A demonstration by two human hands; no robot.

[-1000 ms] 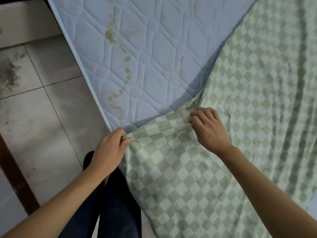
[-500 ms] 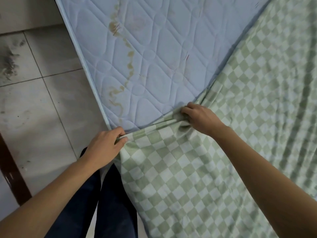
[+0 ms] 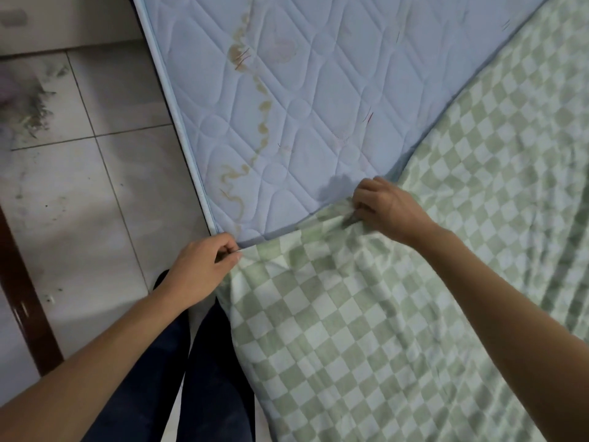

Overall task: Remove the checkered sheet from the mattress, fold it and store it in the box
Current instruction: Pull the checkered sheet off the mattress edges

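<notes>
Grimy floor tiles [image 3: 105, 199] lie at nine o'clock of the quilted mattress [image 3: 318, 100]. Over its five o'clock half lies the checkered sheet [image 3: 350, 314]; left hand [image 3: 200, 269] and right hand [image 3: 389, 208] each pinch its free edge. Pulling unevenly could drag loose cloth onto that dirt.

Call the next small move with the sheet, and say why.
Probably pull both hands back toward the body to peel the checkered sheet further off the mattress. The left hand pinches its edge at the mattress's left side, the right hand pinches it further in, and the sheet covers the right part.
</notes>
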